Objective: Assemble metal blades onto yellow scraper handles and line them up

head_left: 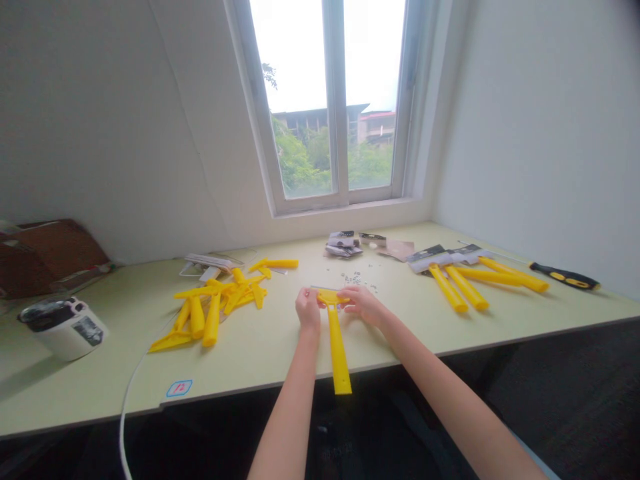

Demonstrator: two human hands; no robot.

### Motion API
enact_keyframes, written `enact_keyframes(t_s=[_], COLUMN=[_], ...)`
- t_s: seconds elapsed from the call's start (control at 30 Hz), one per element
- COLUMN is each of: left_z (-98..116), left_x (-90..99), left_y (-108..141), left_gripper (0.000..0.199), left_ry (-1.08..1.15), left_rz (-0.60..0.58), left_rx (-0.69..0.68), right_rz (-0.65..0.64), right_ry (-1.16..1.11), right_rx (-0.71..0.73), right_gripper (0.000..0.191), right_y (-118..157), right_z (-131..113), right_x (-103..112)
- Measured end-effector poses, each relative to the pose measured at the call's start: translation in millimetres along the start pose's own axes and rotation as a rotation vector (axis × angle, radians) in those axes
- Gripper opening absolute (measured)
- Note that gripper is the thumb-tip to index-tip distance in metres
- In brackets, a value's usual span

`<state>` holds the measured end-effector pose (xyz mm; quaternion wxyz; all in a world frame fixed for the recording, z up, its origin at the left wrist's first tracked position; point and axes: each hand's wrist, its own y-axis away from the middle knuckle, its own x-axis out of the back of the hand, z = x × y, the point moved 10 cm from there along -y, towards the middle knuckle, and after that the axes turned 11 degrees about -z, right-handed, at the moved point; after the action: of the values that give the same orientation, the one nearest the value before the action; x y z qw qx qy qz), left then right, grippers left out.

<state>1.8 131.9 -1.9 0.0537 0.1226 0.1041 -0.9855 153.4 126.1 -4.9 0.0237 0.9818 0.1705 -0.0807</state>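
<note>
A yellow scraper (338, 347) lies head-away in front of me, its long handle reaching past the table's front edge. A thin grey blade strip shows along the far edge of its head. My left hand (309, 309) is closed on the left end of that head. At the right end, the fingers of my right hand (362, 305) are closed on the head too; the fingertips are partly hidden. Just beyond my hands, small metal screws (355, 278) are scattered on the table.
Loose yellow scraper parts (213, 313) are heaped at left, near a white mug (67, 330) and a cable (123, 427). To the right lie several scrapers with grey blades (454, 288) and a black-and-yellow screwdriver (563, 274). Small packets (343, 245) sit below the window.
</note>
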Motion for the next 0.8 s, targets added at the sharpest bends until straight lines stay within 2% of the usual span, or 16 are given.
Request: enact_keyframes(t_s=[0.1, 0.23, 0.3, 0.4, 0.6, 0.8], left_z=[-3, -13, -18, -24, -21, -14], left_x=[-9.3, -33.5, -45.0, -55.9, -60.6, -62.4], left_y=[0, 7, 12, 16, 17, 20], left_gripper=[0.018, 0.032, 0.039, 0.041, 0.026, 0.023], left_ry=[0.062, 0.159, 0.123, 0.014, 0.011, 0.043], left_rz=[-0.073, -0.271, -0.378, -0.492, -0.522, -0.519], left_rx=[0.04, 0.172, 0.218, 0.242, 0.225, 0.222], right_rz=[0.02, 0.093, 0.128, 0.111, 0.062, 0.043], right_ry=[-0.046, -0.06, -0.047, -0.01, 0.025, 0.015], right_rx=[0.029, 0.104, 0.129, 0.148, 0.111, 0.096], right_gripper=[0.008, 0.01, 0.012, 0.015, 0.015, 0.017], right_y=[-1, 0, 1, 1, 1, 1], right_z=[-3, -11, -13, -15, -14, -13], right_x=[2, 10, 14, 13, 7, 4])
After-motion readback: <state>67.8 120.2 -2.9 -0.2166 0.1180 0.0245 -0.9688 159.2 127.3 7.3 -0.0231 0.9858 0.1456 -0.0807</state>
